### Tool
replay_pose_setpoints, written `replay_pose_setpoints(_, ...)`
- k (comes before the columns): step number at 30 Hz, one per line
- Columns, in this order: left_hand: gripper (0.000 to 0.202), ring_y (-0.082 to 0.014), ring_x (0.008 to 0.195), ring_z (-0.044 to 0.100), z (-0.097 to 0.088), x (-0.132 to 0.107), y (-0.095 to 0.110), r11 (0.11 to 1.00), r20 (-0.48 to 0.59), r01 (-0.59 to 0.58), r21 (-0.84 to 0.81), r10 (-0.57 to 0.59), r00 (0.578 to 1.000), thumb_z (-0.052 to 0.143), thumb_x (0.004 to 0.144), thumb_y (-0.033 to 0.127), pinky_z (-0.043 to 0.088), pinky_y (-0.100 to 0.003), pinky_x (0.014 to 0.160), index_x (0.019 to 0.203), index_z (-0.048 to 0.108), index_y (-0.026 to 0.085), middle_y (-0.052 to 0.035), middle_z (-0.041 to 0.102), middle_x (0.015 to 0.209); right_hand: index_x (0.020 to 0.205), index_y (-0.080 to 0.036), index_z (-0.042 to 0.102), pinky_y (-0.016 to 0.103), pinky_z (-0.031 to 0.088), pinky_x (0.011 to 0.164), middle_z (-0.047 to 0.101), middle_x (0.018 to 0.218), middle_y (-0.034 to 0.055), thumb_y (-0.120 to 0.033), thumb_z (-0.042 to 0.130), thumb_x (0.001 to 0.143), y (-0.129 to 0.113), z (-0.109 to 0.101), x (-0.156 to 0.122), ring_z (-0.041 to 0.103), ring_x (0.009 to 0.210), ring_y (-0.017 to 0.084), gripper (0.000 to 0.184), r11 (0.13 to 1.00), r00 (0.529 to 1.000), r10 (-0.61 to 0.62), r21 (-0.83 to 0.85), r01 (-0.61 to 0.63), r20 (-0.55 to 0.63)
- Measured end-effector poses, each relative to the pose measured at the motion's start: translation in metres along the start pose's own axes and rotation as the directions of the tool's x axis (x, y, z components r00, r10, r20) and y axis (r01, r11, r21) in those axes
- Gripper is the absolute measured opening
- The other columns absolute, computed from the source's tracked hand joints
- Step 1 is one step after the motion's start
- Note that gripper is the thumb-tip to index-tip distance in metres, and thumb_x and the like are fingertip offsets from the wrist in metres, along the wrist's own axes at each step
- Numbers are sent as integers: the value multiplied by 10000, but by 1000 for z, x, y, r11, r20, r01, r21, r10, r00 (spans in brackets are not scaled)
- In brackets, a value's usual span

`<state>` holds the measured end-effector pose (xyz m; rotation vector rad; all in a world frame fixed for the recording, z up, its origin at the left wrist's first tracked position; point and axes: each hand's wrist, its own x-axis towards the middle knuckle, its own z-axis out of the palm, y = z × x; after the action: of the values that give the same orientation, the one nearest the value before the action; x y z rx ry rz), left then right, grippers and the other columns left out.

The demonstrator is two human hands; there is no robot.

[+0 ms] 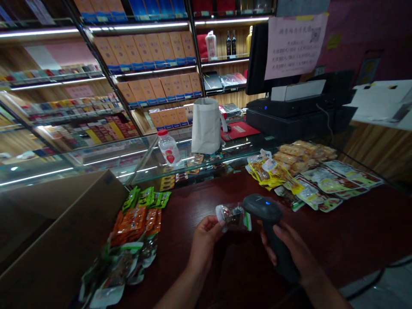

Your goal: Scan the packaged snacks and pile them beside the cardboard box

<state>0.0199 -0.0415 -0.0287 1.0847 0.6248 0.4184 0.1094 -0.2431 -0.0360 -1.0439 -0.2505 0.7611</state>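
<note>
My left hand [206, 238] pinches the left end of a small clear snack packet [234, 217] with dark contents and a green edge. A dark handheld barcode scanner [273, 234] is wrapped in my right hand [291, 249], its head tilted over the packet's right end and a blue light lit on top. Left of my hands lie green packets [149, 197], orange packets [135, 224] and clear packets with dark contents [120, 268]. Yellow packets [270, 171], a heap of wrapped pale snacks [298, 156] and white-green pouches [334, 180] lie at the right.
An open cardboard box [64, 227] stands on the left of the dark red table [193, 201]. Behind it, a glass counter holds a red-capped bottle [169, 150] and a white paper bag [206, 126]. A monitor [257, 60] rises at the back right, near shelves of boxes [144, 51].
</note>
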Motion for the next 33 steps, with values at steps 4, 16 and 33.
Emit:
replay_pose_setpoints(4,345,-104,650,614,-2,2,8,992,-68,-83,91,89,994,868,584,366,494,-202,633,745,654,148,-2,691,749,846,-157,627,192,436,397,652,655,12,-554,702,811,2,-2,-4,534,414,84,406,995,1000,-17,-98,18,13)
replay_pose_setpoints(16,341,-146,695,643,-10,12,10,956,-88,-208,209,230,969,827,630,394,470,-223,637,815,672,154,-45,731,851,806,-146,658,193,376,410,624,632,11,-604,671,811,-9,15,-27,482,414,76,459,982,998,-34,-183,44,60)
replay_pose_setpoints(33,201,-90,541,517,-5,13,10,926,-102,-272,260,307,946,738,655,297,365,-174,516,742,618,161,37,604,625,786,-154,634,178,394,411,600,607,-8,-597,652,830,-7,21,-38,493,420,68,446,975,999,-39,-217,43,23)
